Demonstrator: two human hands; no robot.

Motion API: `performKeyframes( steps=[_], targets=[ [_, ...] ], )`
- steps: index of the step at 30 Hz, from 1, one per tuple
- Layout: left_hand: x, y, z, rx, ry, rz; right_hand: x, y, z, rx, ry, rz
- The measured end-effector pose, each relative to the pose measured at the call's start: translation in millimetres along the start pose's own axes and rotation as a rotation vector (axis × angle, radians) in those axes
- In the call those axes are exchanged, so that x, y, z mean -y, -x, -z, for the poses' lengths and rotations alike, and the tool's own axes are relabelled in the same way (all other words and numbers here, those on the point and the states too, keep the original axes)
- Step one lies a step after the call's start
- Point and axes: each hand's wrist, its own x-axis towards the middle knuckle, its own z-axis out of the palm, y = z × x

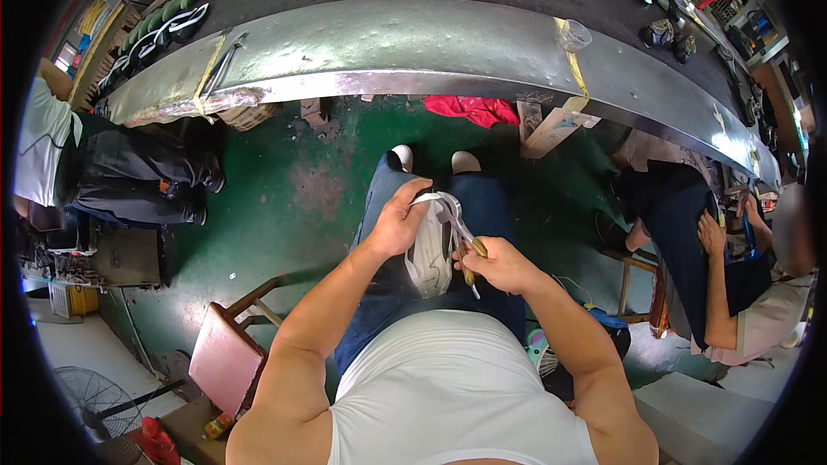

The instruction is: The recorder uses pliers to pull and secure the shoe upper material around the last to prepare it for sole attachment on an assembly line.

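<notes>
One whitish shoe [426, 260], dark panels [446, 239], pale hanging strip [457, 213]; brown-handled tool [479, 247] beside

Shoe [426, 254] white-grey, dark patches. Tool handles [469, 276] olive-yellow. Floor [258, 172] green. Counter [362, 39] edge silver. Cloth [474, 109] red, 1 o'clock. Seat [226, 357] pink, 8 o'clock.

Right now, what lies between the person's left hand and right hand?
In the head view, a grey-and-white shoe lies between the left hand and right hand.

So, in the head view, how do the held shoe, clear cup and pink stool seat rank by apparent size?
1. Pink stool seat
2. Held shoe, partly covered
3. Clear cup, clearly smallest
</notes>
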Motion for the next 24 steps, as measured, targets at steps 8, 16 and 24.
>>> performKeyframes(
  steps=[8,16,24],
  targets=[
    [-16,2,0,0.0,-0.02,-0.088,17,7,-10,-0.096,0.136,-0.064],
    [-16,1,5,0.028,-0.048,-0.091,-7,-1,-23,-0.277,0.34,0.149],
    [-44,9,-16,-0.029,0.787,0.474,25,44,-37,-0.331,0.704,0.06]
  ],
)
